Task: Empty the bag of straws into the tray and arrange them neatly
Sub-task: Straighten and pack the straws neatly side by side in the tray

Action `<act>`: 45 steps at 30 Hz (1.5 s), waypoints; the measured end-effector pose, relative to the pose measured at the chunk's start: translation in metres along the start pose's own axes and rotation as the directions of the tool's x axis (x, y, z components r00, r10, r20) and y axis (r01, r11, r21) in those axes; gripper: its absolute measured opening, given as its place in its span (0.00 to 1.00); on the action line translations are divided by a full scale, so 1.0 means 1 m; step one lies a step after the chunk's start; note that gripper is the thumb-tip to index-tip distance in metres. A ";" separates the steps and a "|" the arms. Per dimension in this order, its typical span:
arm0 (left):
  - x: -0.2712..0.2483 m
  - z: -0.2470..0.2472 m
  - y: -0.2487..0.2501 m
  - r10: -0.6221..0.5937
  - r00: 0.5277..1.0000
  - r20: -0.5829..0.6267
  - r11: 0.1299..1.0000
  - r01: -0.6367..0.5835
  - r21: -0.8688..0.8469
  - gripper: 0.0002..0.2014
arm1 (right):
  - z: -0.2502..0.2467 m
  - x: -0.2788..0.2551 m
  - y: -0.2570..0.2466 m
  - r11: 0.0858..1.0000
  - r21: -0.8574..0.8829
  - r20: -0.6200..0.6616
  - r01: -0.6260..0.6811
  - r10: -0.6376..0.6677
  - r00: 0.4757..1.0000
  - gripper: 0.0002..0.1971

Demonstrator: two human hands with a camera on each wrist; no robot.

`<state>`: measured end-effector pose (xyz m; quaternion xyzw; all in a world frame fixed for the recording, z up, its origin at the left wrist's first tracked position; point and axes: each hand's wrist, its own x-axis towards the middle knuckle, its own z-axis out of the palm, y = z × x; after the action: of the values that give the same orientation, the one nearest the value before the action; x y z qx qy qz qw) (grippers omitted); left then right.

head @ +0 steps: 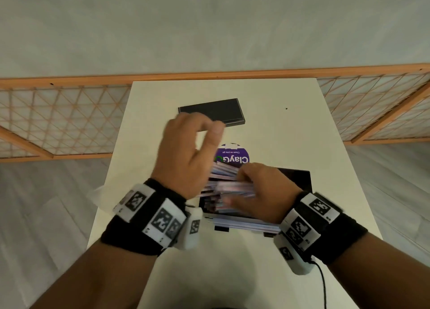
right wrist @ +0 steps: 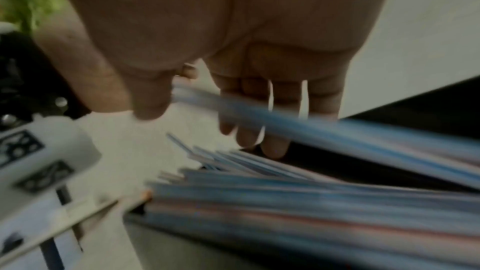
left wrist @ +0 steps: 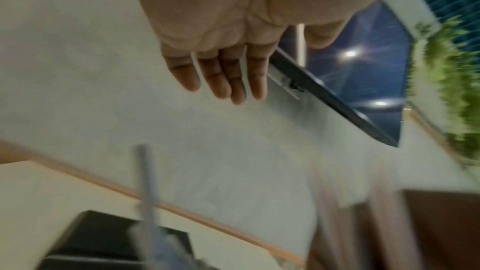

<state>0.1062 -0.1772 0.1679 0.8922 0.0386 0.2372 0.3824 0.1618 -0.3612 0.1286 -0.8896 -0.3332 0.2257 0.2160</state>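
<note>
At the left edge of the white bench (head: 279,132) we see a bit of clear plastic (head: 97,196) sticking out from behind our left wristband; whether it is the bag we cannot tell. Our left hand (head: 183,155) hangs above the bench middle, holding nothing: the left wrist view shows its fingers (left wrist: 235,81) straight and close together, the thumb apart. Beyond it, toward the far edge, lies a flat black box (head: 216,110).

Between our hands a round purple label (head: 232,156) rests on the bench. It reads "ClayGo" with the smaller line "Clean as you go", upside down from where we stand.

The black tray (head: 300,178) sits near the bench's near edge, right of centre. The straws (head: 235,224), striped in blue, pink and white, lie in it roughly lengthwise but still fanned, their left ends poking over the tray's left rim. Our right hand (head: 263,190) is over the tray and pinches a small bunch of straws between thumb and fingers (right wrist: 322,98), lifted slightly above the pile. The straws are blurred, so we cannot count them.
</note>
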 end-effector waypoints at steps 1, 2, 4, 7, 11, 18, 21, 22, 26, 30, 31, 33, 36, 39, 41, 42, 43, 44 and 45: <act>-0.002 -0.003 -0.013 -0.069 0.995 -0.069 0.997 0.068 -0.022 0.17 | 0.004 -0.002 0.009 0.996 -0.081 0.052 -0.030 0.034 0.998 0.35; -0.005 -0.004 -0.024 -0.189 0.976 -0.106 0.981 0.182 -0.070 0.19 | 0.008 -0.004 0.018 0.989 -0.143 0.094 -0.045 0.059 0.994 0.45; -0.013 0.003 -0.039 -0.493 0.868 -0.057 0.852 0.468 -0.235 0.28 | 0.016 -0.006 0.029 0.979 -0.194 0.120 -0.065 0.089 0.989 0.56; -0.028 0.028 -0.040 -0.713 0.684 0.152 0.620 0.717 -0.319 0.30 | 0.028 -0.002 0.034 0.975 -0.208 0.098 -0.082 0.105 0.990 0.59; -0.045 0.052 -0.031 -0.724 0.688 0.049 0.653 0.707 -0.271 0.19 | 0.036 0.002 0.026 0.960 -0.266 0.074 -0.083 0.106 0.992 0.53; -0.043 0.057 -0.039 -0.715 0.699 -0.030 0.679 0.684 -0.267 0.22 | 0.042 0.009 0.016 0.964 -0.244 0.133 -0.108 0.144 0.981 0.52; -0.043 0.054 -0.045 -0.686 0.722 -0.097 0.724 0.662 -0.191 0.23 | 0.042 0.014 0.002 0.961 -0.254 0.077 -0.106 0.129 0.989 0.50; -0.043 0.051 -0.045 -0.668 0.732 -0.135 0.742 0.645 -0.182 0.23 | 0.043 0.016 -0.002 0.964 -0.246 0.048 -0.101 0.116 0.992 0.49; -0.038 0.044 -0.047 -0.700 0.698 -0.148 0.711 0.665 -0.228 0.24 | 0.045 0.014 -0.011 0.972 -0.210 -0.005 -0.107 0.108 0.994 0.46; -0.039 0.043 -0.039 -0.776 0.630 0.026 0.605 0.756 -0.250 0.28 | 0.044 0.007 0.000 0.950 -0.279 0.015 -0.142 0.152 0.988 0.51; -0.040 0.042 -0.039 -0.762 0.645 0.052 0.623 0.754 -0.208 0.25 | 0.042 0.005 0.004 0.945 -0.290 0.027 -0.153 0.168 0.985 0.53; -0.043 0.037 -0.038 -0.698 0.713 0.065 0.711 0.701 -0.059 0.15 | 0.040 0.000 0.014 0.939 -0.297 0.058 -0.172 0.197 0.979 0.56; -0.041 0.026 -0.036 -0.561 0.824 0.078 0.825 0.550 0.127 0.08 | 0.038 -0.003 0.022 0.945 -0.269 0.078 -0.185 0.213 0.974 0.57; -0.033 0.018 -0.028 -0.423 0.904 0.058 0.899 0.411 0.150 0.10 | 0.038 -0.003 0.021 0.955 -0.240 0.058 -0.174 0.193 0.979 0.55; -0.025 0.013 -0.018 -0.322 0.946 0.041 0.937 0.312 0.155 0.11 | 0.037 -0.002 0.020 0.964 -0.217 0.019 -0.154 0.162 0.987 0.53; -0.021 0.010 -0.012 -0.275 0.961 0.038 0.951 0.266 0.156 0.11 | 0.036 -0.001 0.020 0.970 -0.196 -0.007 -0.144 0.145 0.989 0.52; -0.018 0.007 -0.005 -0.231 0.972 0.034 0.963 0.223 0.151 0.11 | 0.034 0.000 0.019 0.977 -0.164 -0.031 -0.135 0.131 0.991 0.51; -0.015 0.003 0.002 -0.192 0.981 0.029 0.972 0.186 0.143 0.11 | 0.032 0.000 0.019 0.985 -0.119 -0.053 -0.122 0.116 0.992 0.49; -0.012 -0.001 0.008 -0.159 0.987 0.019 0.979 0.155 0.132 0.11 | 0.030 0.000 0.018 0.993 -0.064 -0.081 -0.102 0.096 0.992 0.48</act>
<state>0.0944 -0.1854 0.1697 0.9128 0.1188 0.1899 0.3414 0.1548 -0.3664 0.0946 -0.9200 -0.2876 0.1900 0.1868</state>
